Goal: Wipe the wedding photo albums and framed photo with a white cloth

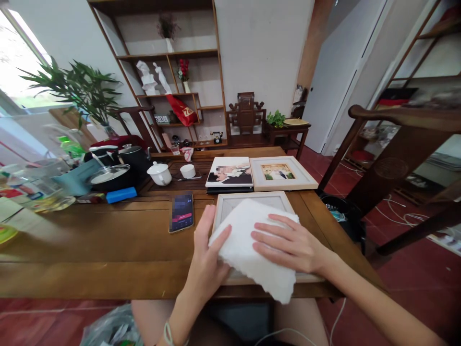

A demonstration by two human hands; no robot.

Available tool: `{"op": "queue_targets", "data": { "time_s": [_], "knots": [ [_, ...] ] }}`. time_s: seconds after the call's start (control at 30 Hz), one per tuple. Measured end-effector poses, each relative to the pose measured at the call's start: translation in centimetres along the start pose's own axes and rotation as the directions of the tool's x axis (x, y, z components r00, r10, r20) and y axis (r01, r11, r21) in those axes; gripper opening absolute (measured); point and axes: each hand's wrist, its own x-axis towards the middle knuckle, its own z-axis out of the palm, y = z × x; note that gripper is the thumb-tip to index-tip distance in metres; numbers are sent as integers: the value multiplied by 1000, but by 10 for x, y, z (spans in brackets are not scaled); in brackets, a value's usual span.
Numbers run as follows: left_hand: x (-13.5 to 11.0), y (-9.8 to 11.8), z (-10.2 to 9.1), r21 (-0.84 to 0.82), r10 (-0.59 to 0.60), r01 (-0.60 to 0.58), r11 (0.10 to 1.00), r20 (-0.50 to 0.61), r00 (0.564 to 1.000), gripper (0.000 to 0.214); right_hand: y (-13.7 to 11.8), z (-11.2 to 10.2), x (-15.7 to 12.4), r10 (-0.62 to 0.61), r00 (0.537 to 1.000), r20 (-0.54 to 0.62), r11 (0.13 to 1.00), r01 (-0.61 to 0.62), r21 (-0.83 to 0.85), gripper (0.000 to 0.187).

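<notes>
A white paper tissue (248, 240) lies spread over a pale picture frame (225, 204) at the table's near edge, hiding most of it. My right hand (288, 242) rests flat on top of the tissue with its fingers stretched out. At the tissue's left edge, my left hand (209, 250) grips it between the thumb and the fingers, some of which are hidden beneath. Behind these lie a framed photo (277, 171) with a light wooden border and, to its left, a photo album (228, 172) with a picture on its cover.
On the wooden table (90, 245), a phone (182, 213) lies left of the frame. Farther left stand a white lidded bowl (159, 173), a small white cup (188, 171), a black pot (111, 176) and a blue block (121, 194). A dark wooden chair (392, 158) stands at right.
</notes>
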Motion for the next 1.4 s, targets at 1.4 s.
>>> {"op": "queue_targets", "data": {
  "time_s": [1.4],
  "knots": [
    [-15,-39,6,-245,-262,446,861,537,802,45,23,20,-42,685,645,340,727,-641,-247,72]
  ]
}}
